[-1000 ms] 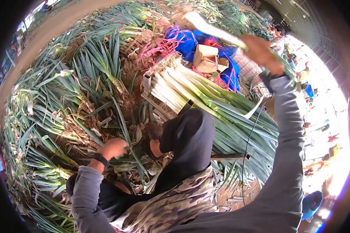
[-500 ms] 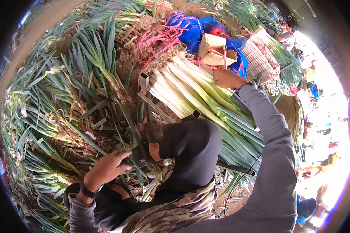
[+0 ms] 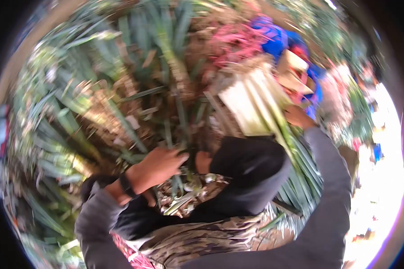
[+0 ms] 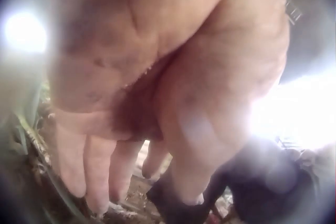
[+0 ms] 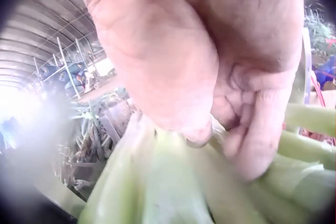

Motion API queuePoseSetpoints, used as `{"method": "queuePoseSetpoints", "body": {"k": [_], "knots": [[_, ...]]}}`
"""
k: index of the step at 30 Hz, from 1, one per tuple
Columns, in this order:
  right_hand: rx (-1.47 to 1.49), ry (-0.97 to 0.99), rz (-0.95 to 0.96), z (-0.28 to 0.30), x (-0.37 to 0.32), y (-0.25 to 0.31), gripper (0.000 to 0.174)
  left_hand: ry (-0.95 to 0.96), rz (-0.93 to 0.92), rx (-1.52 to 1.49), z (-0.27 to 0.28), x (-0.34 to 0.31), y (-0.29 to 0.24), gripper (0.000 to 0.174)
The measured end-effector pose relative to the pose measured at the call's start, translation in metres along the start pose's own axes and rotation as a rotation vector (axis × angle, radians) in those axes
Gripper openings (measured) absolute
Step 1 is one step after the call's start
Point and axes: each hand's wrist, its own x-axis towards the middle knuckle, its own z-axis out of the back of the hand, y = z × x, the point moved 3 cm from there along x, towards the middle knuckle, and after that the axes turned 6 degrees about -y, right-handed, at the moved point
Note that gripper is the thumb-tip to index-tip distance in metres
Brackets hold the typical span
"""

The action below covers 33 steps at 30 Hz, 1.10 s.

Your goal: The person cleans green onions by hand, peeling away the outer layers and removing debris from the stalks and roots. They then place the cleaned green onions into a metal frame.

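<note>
My right hand [image 3: 298, 116] is on the stacked leeks [image 3: 251, 105], whose white stems and green leaves lie side by side in a low metal-framed rack. In the right wrist view the thumb and bent fingers of that hand [image 5: 210, 77] close around a pale green leek stem [image 5: 212, 142] on top of the stack. My left hand [image 3: 157, 168] hovers near the bent knee, over leaf scraps. Its fingers hang loosely, nothing in them, in the left wrist view [image 4: 157, 77]. Loose leeks with roots [image 3: 177, 67] lie beyond it.
Many untrimmed leeks [image 3: 85, 107] cover the ground at left. Pink ties [image 3: 240, 40], blue netting [image 3: 274, 38] and a cardboard box [image 3: 294, 71] sit behind the rack. The person's black-clad knee [image 3: 251, 175] comes up between both hands.
A leek swung through the air by the right hand one second ago has come down onto the stack. The head view has turned left and blurred. The left hand has uncurled.
</note>
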Motion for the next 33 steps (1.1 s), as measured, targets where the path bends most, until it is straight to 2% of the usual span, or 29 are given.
{"method": "queuePoseSetpoints", "body": {"k": [1,2,5,6,8,10,12,13,14,16,17,19,21,24,25,28,29,32,33], "knots": [[0.385,-0.114,0.007,0.021,-0.004,-0.014,0.007,-0.1,-0.062,0.067,-0.007,-0.008,-0.002,0.065],[1.076,0.186,-0.562,0.063,0.0,-0.035,0.012,-0.04,-0.03,0.022,0.001,-0.017,-0.011,0.064],[1.096,-0.118,-0.648,0.109,-0.021,-0.071,0.027,-0.096,-0.012,-0.177,0.002,-0.044,-0.025,0.062],[1.516,0.14,-1.048,0.16,-0.011,-0.079,0.03,-0.082,-0.006,-0.216,0.007,-0.055,-0.028,0.061],[1.565,-0.085,-0.988,0.259,0.018,-0.097,0.037,-0.072,0.028,-0.206,0.005,-0.072,-0.026,0.061],[1.737,-0.095,-0.892,0.364,0.068,-0.104,0.039,-0.068,0.037,-0.165,0.002,-0.081,-0.024,0.061],[1.813,-0.068,-0.728,0.412,0.124,-0.095,0.041,-0.074,0.054,-0.093,-0.001,-0.09,-0.022,0.061],[1.803,-0.063,-0.512,0.431,0.181,-0.077,0.042,-0.119,0.077,-0.065,0.004,-0.102,-0.021,0.061],[1.789,-0.061,-0.3,0.434,0.235,-0.052,0.043,-0.158,0.1,-0.032,0.017,-0.107,-0.027,0.06],[1.77,-0.049,-0.25,0.426,0.315,-0.018,0.043,-0.244,0.127,0.023,0.018,-0.116,-0.03,0.054],[1.498,-0.457,-0.081,0.403,0.361,-0.003,0.048,-0.258,0.153,0.001,0.019,-0.12,-0.029,0.053],[1.465,-0.388,-0.192,0.382,0.437,0.015,0.048,-0.295,0.199,-0.042,0.029,-0.132,-0.027,0.052],[1.703,-0.231,-0.418,0.364,0.5,0.027,0.048,-0.332,0.237,-0.08,0.037,-0.148,-0.019,0.053],[1.529,-0.466,-0.659,0.33,0.576,0.046,0.054,-0.32,0.296,-0.125,0.037,-0.159,-0.005,0.055],[1.48,-0.463,-0.665,0.328,0.591,0.05,0.058,-0.326,0.303,-0.126,0.038,-0.162,-0.001,0.055],[1.5,-0.287,-0.78,0.319,0.631,0.067,0.064,-0.299,0.3,-0.243,0.042,-0.163,0.007,0.056],[1.558,-0.097,-0.74,0.323,0.635,0.066,0.075,-0.302,0.297,-0.251,0.042,-0.163,0.008,0.056],[1.505,-0.065,-0.766,0.322,0.642,0.066,0.082,-0.324,0.284,-0.198,0.042,-0.161,0.018,0.055],[1.526,-0.196,-0.808,0.307,0.652,0.07,0.089,-0.321,0.293,-0.189,0.042,-0.16,0.02,0.054]]}}
